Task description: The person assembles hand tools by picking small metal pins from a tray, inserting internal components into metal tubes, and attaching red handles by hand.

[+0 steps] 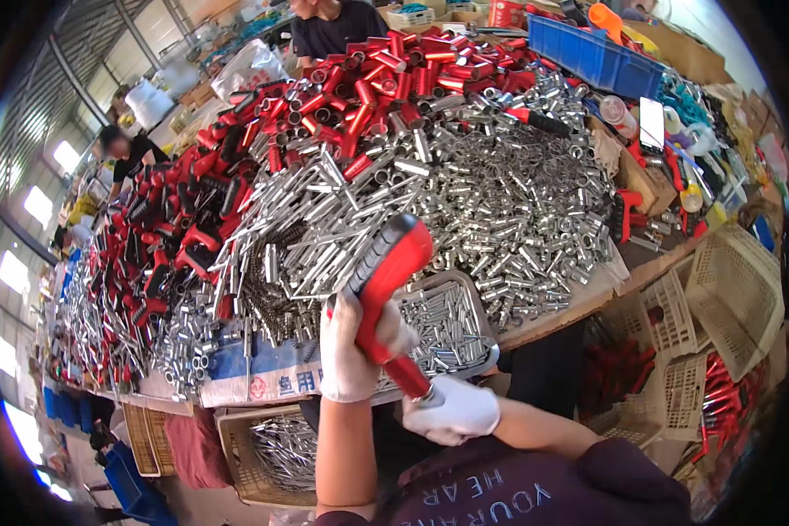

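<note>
The left hand grips the red-and-black pistol-grip tool, and the right hand is closed around its lower metal end. The tool is near the tray, at the edge of the counter.

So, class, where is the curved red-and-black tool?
In the head view, the tool is central, overlapping the left side of the grey plastic tray, held in the white-gloved left hand, lower end at the gloved right hand.
</note>
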Tool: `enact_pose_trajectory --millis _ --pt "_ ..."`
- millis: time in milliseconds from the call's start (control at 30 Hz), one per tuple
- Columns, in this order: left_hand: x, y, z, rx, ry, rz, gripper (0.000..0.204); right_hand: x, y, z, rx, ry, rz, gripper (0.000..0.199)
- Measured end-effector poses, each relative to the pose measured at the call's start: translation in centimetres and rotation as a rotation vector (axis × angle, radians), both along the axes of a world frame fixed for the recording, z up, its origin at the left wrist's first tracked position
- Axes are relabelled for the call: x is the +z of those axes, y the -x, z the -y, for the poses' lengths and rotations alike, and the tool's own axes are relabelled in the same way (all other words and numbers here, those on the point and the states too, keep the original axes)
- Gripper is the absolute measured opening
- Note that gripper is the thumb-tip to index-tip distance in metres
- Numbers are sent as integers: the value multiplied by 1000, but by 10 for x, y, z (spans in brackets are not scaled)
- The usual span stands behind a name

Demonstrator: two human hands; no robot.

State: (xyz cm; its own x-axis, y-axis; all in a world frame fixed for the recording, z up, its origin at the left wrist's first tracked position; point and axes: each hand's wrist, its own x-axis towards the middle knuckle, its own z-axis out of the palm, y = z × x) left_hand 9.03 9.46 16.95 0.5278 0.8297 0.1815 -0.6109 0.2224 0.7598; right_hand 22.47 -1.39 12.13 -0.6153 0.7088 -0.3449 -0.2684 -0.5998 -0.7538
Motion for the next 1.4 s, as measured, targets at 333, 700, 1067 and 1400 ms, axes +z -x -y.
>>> enact_pose_trajectory --millis 333,700,1067,1400 --pt "-44 -91 -106 553 -1241 -1507 24 -60 -29 -34 -771 -408 -50 32" --pt "-35 -91 -94 587 -1096 -1376 21 -71 -33 -38 -881 -363 -112 38" --pt "-38 5 -35 -58 -110 -754 30 -69 -28 -41 -905 -390 -345 42" --pt "-32 21 -46 -420 -180 -965 29 -80 -30 -25 -907 -407 -252 40"
